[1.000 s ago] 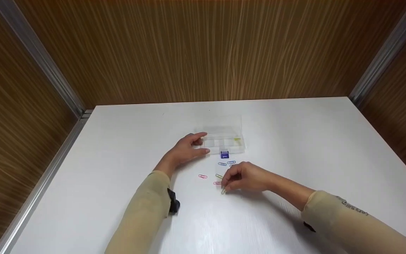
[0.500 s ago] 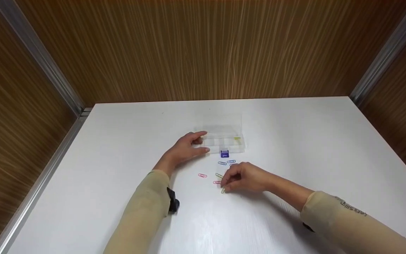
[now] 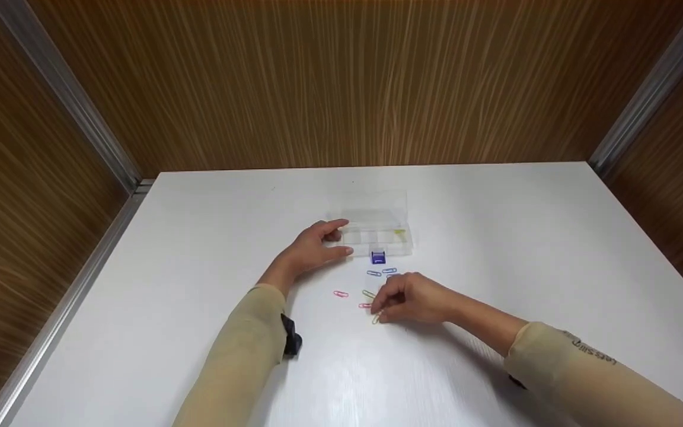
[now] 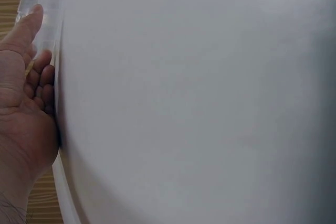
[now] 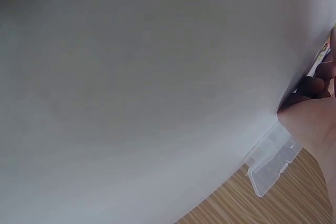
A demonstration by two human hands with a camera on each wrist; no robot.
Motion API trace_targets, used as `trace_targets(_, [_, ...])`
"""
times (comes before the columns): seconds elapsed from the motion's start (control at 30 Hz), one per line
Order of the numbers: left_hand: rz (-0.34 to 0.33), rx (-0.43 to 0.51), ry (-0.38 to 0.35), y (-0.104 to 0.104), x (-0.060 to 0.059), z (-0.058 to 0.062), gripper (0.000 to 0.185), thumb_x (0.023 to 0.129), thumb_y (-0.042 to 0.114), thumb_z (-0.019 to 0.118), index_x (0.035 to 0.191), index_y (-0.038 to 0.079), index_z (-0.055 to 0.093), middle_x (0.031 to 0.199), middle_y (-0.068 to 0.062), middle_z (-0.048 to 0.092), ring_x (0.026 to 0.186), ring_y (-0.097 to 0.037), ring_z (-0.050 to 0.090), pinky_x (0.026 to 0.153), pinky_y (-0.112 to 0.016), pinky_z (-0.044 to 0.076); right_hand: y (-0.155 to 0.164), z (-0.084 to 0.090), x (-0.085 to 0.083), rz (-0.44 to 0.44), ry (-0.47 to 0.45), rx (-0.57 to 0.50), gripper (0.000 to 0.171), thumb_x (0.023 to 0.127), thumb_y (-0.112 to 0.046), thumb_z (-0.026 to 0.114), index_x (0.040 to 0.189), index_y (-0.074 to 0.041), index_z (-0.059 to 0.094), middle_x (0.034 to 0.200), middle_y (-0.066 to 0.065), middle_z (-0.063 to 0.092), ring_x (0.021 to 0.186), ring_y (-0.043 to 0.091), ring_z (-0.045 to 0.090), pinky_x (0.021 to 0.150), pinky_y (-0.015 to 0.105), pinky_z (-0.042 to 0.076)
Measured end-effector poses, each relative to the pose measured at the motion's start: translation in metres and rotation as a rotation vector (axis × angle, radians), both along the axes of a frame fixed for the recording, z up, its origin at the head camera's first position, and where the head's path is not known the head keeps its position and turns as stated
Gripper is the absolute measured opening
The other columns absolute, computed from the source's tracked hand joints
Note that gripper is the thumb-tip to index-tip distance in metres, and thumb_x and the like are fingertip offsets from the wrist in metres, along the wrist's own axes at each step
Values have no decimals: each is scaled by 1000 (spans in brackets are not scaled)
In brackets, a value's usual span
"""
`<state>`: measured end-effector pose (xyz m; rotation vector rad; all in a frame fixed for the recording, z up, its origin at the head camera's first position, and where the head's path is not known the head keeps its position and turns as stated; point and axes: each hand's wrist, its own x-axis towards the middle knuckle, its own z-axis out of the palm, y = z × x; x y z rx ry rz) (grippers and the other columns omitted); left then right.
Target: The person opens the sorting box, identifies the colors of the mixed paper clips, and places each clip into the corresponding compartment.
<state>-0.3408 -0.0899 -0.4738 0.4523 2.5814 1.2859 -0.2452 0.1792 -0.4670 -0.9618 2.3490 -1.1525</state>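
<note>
Paper clip [image 3: 375,319], yellow-green, flat on white counter [image 3: 495,237] under right hand [image 3: 412,299] fingertips, near other scattered clips [image 3: 374,274]. Likely light, thin, stiff wire, slick on smooth surface; best pinched by edge or slid first. Right hand curled, fingertips pinching at clip; firm grip not certain. Left hand [image 3: 312,249] relaxed and open, fingers against left end of clear compartment box [image 3: 377,228].
</note>
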Motion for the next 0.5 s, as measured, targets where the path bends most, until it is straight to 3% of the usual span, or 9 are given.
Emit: trace_targets(0.5, [7, 21, -12, 3, 3, 1, 68, 95, 38, 81, 157, 26, 54, 129, -2, 56, 122, -23, 50, 114, -43, 38, 2, 0, 0, 5, 30, 5, 9, 89, -9, 87, 97, -12, 84, 92, -4, 73, 85, 9, 59, 75, 21, 48])
